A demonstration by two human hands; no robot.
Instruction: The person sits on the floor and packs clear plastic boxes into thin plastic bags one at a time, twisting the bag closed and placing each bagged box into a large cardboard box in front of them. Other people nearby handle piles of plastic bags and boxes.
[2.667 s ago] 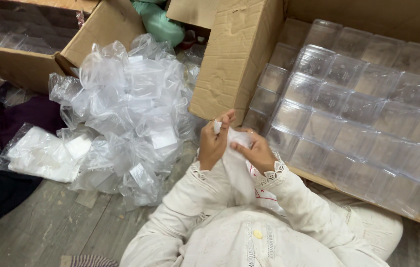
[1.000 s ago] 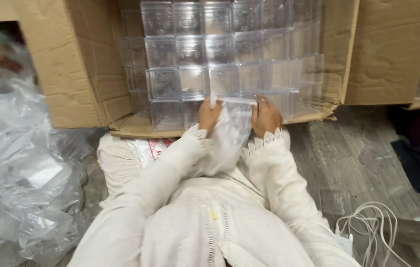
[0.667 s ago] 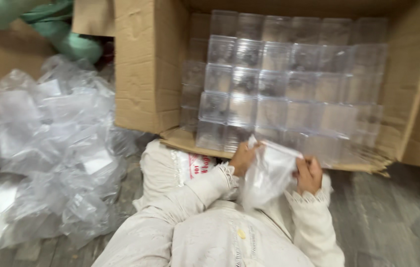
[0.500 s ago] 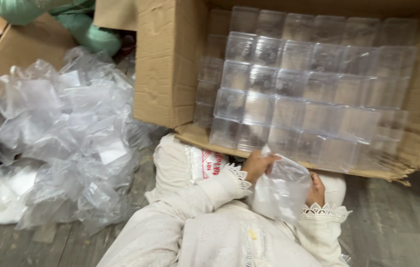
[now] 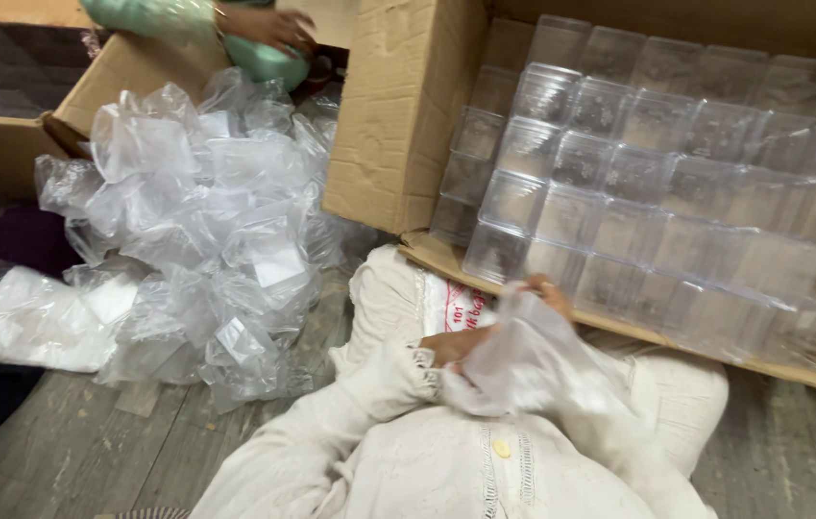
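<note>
I see a brown cardboard box [image 5: 398, 115] lying open on the floor, stacked with clear plastic boxes [image 5: 657, 183]; crumpled clear bags [image 5: 206, 221] heap at its left.

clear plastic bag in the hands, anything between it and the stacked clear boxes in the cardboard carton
Nothing visible does. The clear plastic bag, gripped by the left hand, sits right before the open brown cardboard carton, whose stacked clear plastic boxes face it uncovered.

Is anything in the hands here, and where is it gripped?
The left hand grips a clear plastic bag at its left edge. The right hand is mostly hidden behind the bag; only fingertips show at its top edge, seemingly holding it there.
</note>
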